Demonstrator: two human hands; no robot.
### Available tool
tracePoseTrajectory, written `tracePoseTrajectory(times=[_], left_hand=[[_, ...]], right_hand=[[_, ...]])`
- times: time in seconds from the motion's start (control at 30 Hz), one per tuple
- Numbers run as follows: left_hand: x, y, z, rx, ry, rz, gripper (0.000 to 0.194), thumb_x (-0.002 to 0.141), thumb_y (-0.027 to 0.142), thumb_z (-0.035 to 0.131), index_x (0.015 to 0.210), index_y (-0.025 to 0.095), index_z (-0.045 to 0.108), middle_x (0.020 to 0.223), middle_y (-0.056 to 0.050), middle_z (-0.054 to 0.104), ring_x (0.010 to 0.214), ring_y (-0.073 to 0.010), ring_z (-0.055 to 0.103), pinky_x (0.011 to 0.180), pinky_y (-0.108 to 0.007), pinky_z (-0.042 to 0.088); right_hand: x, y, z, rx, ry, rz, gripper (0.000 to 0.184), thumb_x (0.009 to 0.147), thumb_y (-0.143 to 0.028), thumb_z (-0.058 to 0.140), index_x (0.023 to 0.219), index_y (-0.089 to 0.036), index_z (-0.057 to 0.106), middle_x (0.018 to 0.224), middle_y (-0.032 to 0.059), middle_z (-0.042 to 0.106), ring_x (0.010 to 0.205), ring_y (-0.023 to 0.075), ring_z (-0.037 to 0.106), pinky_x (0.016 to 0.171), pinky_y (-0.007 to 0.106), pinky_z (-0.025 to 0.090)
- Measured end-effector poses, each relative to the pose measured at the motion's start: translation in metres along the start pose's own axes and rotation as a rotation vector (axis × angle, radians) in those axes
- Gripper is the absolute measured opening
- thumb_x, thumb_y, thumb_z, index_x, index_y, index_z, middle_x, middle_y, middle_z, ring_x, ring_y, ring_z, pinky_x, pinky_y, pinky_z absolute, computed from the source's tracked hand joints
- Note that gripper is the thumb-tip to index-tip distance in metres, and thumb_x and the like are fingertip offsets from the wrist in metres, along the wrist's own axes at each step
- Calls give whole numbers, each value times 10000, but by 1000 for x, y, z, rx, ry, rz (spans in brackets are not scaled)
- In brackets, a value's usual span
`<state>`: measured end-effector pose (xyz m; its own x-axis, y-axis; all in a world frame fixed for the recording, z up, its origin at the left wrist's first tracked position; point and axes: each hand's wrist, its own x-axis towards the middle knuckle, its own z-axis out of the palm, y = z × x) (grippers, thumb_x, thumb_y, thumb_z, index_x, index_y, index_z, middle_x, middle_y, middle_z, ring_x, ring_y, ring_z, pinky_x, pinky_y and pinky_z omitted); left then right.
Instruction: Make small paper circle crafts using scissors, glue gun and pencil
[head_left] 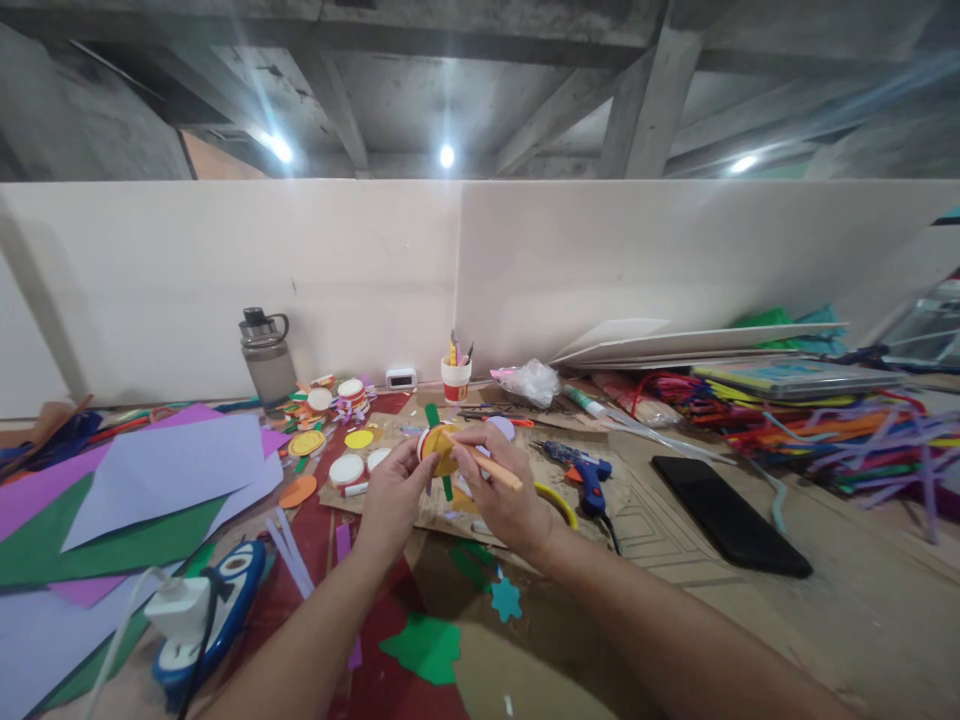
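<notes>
Near the middle of the head view, my left hand (397, 490) grips the edge of a round yellow disc (438, 447) with a white and red rim. Green strips (432, 414) stick out above and below the disc. My right hand (506, 485) is closed around a light orange, pen-like stick (495, 468), and its front end meets the disc's face. What kind of tool it is I cannot make out. White round lids (346, 469) lie just left of my left hand. A blue glue gun (591, 482) rests to the right of my right hand.
Coloured paper sheets (169, 475) and a blue power strip (214, 620) cover the left. Behind stand a water bottle (267, 362) and a cup of pens (456, 381). On the right are a black phone (727, 512) and tangled coloured strips (847, 440). Green paper (424, 648) lies in front.
</notes>
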<state>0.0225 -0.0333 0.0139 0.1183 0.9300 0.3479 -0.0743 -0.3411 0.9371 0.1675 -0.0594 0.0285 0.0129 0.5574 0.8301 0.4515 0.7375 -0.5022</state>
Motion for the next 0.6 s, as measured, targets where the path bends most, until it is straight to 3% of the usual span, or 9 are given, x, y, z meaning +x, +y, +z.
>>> tracePoseTrajectory(times=[0.2, 0.37, 0.6], left_hand=[[0, -4, -1, -11, 14, 0, 283, 755, 407, 696, 904, 166, 701, 697, 11, 596, 620, -111, 469, 597, -224, 387], [-1, -1, 0, -9, 26, 9, 245, 748, 403, 703, 815, 168, 689, 675, 11, 588, 625, -114, 483, 617, -224, 396], [0, -2, 1, -22, 21, 3, 302, 765, 384, 696, 979, 172, 704, 714, 11, 608, 635, -115, 487, 621, -222, 390]], right_hand=[[0, 1, 0, -15, 2, -3, 95, 913, -269, 511, 885, -230, 593, 836, 31, 642, 779, 180, 613, 735, 338, 508], [0, 3, 0, -24, 2, -10, 73, 914, -248, 520, 898, -230, 588, 843, 31, 647, 783, 175, 609, 745, 342, 505], [0, 3, 0, -37, 9, -20, 86, 920, -252, 509, 892, -228, 587, 834, 31, 641, 770, 173, 607, 719, 332, 504]])
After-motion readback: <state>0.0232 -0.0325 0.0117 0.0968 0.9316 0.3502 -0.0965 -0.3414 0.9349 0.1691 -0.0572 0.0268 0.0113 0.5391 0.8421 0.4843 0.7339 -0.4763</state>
